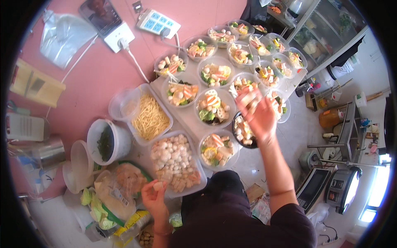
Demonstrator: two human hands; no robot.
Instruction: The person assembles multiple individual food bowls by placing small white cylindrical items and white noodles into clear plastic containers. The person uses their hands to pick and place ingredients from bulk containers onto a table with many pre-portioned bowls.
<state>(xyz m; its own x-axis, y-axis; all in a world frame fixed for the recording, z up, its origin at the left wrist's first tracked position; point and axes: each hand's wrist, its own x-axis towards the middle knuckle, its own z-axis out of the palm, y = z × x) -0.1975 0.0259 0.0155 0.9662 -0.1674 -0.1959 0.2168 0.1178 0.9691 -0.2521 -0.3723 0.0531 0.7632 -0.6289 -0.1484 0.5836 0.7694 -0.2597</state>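
Between the thumb and fingertips of my left hand (154, 199) is a small pale tan chunk of food (159, 186). That hand is beside the lower left corner of a clear plastic tub (200, 165), which holds white balls and tan chunks (173, 155). My right hand (258, 111) is raised over the right side of the bowls, its fingers stretched out and somewhat blurred; I see nothing in it. Beneath it is a black bowl (243, 131) of mixed food. Nearby clear bowls (213, 108) hold broccoli, lotus root slices, corn and striped pink-white pieces.
Several filled bowls (215, 71) crowd the table's far side. A tub of yellow noodle-like strips (151, 118) stands left, near a white bucket (108, 142) with dark greens. Power strips (158, 25) and a phone (100, 14) are on the pink wall. A microwave (316, 186) stands right.
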